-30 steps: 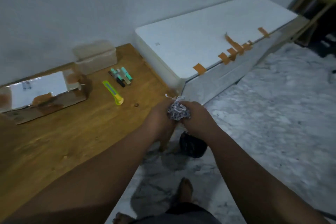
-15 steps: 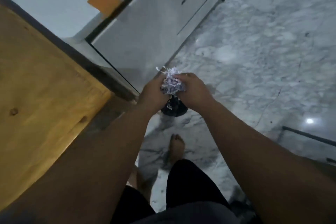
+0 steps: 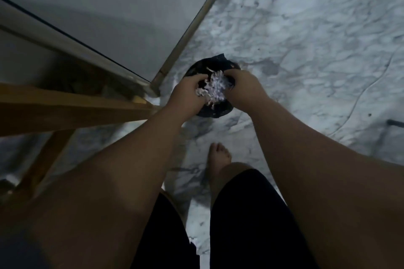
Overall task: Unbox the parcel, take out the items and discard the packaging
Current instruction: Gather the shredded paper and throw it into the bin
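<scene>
Over a black bin [image 3: 213,111], both hands [image 3: 215,90] clutch shredded paper [image 3: 213,89].

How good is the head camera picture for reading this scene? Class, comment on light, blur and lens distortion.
Head view: dim, bluish light; the black bin bag reads as a dark blob with little detail. The shredded paper between the left hand and right hand is the brightest patch, slightly soft. Wide-angle stretch swells the forearms near the lower edge. The marble floor looks smeared.
</scene>
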